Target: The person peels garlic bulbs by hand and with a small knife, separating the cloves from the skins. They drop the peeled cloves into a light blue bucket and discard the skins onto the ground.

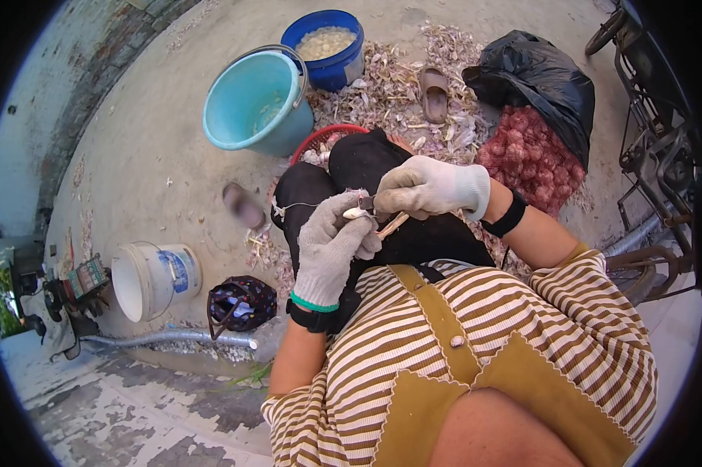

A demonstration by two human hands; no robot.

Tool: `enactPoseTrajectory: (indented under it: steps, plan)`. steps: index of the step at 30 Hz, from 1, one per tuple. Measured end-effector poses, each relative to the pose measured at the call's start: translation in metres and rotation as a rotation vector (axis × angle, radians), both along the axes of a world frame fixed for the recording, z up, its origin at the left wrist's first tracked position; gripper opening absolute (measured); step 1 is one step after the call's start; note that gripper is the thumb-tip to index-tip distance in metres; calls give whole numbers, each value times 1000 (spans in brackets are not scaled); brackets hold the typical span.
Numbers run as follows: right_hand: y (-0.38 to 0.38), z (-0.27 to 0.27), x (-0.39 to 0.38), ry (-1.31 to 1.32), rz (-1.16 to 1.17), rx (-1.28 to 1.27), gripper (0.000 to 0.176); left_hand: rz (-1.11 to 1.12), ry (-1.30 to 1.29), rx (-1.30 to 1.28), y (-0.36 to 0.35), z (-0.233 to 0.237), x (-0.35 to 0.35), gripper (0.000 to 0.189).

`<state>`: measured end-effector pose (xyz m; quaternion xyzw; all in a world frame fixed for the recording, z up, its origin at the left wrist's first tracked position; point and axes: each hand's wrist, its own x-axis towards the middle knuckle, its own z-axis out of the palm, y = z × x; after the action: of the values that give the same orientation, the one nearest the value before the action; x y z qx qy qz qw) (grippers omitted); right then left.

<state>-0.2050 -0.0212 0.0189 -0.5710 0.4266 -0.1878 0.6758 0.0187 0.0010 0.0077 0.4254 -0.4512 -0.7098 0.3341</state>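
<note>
My left hand [331, 241], in a grey-white glove with a green cuff, is closed with a pale garlic clove [356, 212] between thumb and fingers. My right hand [425, 187], gloved too, is closed right beside it over my lap. What its fingers pinch is too small and hidden to name. A tan, stick-like piece [393, 226] shows just below the two hands. Beyond my knees, a red basket [317, 142] with garlic in it is partly hidden by my legs.
Ahead stand a turquoise bucket [246, 101] and a blue bucket [351, 66] of peeled cloves. Garlic skins [386, 101] and slippers [434, 95] [243, 205] lie around. A red net sack [526, 159] under black plastic [537, 82] is at right, a white bucket [155, 279] at left.
</note>
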Motion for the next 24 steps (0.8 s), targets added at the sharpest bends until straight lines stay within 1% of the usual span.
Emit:
enactPoseTrajectory:
  steps: [2,4,6,9,11,13,15,17,20,22,24]
  plan:
    - [1,-3,-1,1,-1,20,30,-16,31,-1,2,0,-1,35]
    - [0,0,-1,26,-1,-10,28,68,-27,-52,5,8,-8,34]
    - [0,1,-1,51,-2,-39,27,48,-17,-76,3,8,-2,33]
    - [0,3,-2,25,12,-105,31,29,-19,-128,3,7,0,31]
    - [2,10,-4,69,61,60,33,29,-29,-157,3,6,-1,29]
    - [3,11,-6,84,79,69,35,109,0,-85,4,3,-3,28]
    - [5,12,-7,98,94,82,36,96,8,-88,5,2,-4,27]
    - [4,13,-5,108,120,29,37,86,17,-94,5,2,-5,27]
    - [2,8,-5,115,129,18,38,59,-2,-94,5,1,-3,26]
    - [1,11,-5,146,137,11,38,-11,-30,-108,4,-1,1,27]
    - [1,10,-5,178,145,4,38,-19,-52,-145,5,0,-1,28]
